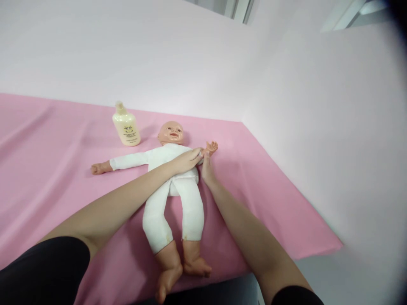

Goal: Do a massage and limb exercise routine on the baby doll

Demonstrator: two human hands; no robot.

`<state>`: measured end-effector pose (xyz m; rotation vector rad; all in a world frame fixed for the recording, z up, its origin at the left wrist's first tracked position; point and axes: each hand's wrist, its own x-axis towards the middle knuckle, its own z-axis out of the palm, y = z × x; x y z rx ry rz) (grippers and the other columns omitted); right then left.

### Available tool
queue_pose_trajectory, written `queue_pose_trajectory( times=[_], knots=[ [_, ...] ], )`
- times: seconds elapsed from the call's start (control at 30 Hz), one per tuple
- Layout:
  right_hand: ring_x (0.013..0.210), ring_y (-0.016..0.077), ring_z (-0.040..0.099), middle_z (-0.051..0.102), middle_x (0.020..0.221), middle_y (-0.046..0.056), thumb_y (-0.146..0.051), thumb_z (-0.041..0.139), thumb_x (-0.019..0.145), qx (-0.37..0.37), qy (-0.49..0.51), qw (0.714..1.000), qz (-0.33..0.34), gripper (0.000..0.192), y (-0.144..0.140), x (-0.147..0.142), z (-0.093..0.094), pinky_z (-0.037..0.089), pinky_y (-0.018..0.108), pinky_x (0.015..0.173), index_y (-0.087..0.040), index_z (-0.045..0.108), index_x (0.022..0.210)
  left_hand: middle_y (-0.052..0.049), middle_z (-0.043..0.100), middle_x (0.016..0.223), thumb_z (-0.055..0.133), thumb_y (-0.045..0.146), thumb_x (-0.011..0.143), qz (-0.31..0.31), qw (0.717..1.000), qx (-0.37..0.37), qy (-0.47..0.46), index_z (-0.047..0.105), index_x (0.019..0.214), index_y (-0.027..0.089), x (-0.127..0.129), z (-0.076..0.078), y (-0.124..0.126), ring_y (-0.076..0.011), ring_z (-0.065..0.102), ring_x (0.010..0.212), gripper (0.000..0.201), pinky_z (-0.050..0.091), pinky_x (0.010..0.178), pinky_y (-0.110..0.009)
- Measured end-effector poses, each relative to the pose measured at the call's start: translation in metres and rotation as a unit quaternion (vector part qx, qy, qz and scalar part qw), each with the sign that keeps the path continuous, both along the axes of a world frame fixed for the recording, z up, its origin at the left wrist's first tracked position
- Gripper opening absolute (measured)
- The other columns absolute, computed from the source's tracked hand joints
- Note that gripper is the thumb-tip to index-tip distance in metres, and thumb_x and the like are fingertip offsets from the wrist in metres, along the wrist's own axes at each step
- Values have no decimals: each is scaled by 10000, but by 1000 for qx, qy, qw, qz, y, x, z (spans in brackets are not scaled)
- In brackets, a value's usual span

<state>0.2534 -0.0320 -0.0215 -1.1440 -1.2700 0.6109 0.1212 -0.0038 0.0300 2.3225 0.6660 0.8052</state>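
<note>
A baby doll (173,156) with a white cloth body lies on its back, its head away from me and its feet over the near edge. My left hand (190,161) reaches across the doll's chest and is closed round its arm on the right side. Against the same arm, near the wrist, my right hand (207,167) presses from the right with its fingers close together. Between my hands the doll's small hand (212,147) sticks out at the top. The doll's other arm (127,161) stretches out to the left, untouched.
A cream pump bottle (127,127) stands upright behind the doll's outstretched left-side arm. Pink cloth (254,190) covers the table, with folds on the left and a corner hanging at the right. White walls (127,51) rise behind and to the right.
</note>
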Motion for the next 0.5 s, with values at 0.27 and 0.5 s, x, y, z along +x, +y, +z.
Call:
queue_pose_trajectory(
  times=[0.27, 0.5],
  knots=[
    [1645, 192, 27, 169, 1753, 92, -780, 235, 946, -17, -7, 1000, 13, 928, -2, 0, 4, 114, 422, 1338, -150, 266, 1627, -93, 696, 1051, 545, 266, 883, 2, 999, 20, 44, 546, 1113, 175, 0, 2, -1, -261, 666, 984, 248, 525, 943, -413],
    [1638, 198, 125, 196, 1749, 74, -748, 410, 914, -27, 9, 999, 25, 896, -6, 0, 8, 134, 413, 1331, -186, 323, 1607, -104, 695, 1101, 543, 207, 815, 1, 998, 21, 54, 546, 1162, 158, 0, -1, 2, -269, 676, 1004, 351, 535, 946, -418]
  ],
)
